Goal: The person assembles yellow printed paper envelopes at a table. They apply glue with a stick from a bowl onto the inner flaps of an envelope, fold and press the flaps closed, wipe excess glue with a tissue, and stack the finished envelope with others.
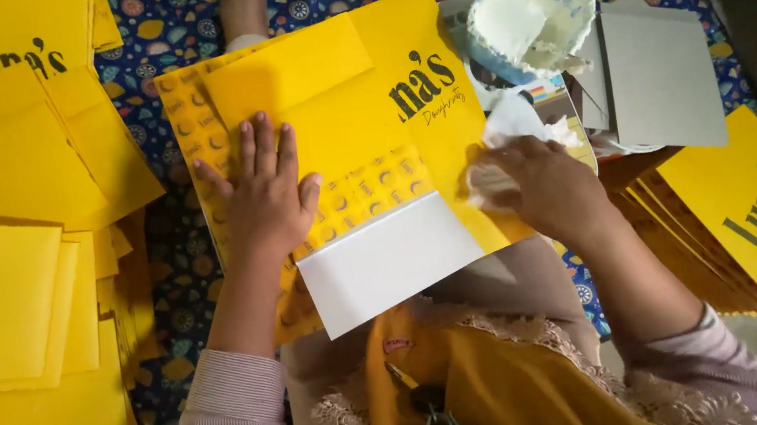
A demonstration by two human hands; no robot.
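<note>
The left hand lies flat with fingers spread, pressing on the large yellow printed paper sheet that rests on the person's lap at the scene's centre. The right hand, fingers curled, clutches a crumpled white cloth against the sheet's right edge, just near of a white paste tub.

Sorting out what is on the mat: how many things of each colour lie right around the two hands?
Yellow: 1, the yellow sheet under the left hand.
White: 2, the white cloth by the right hand, and the tub of white paste.
Grey: 1, the grey card.
Total: 4
</note>
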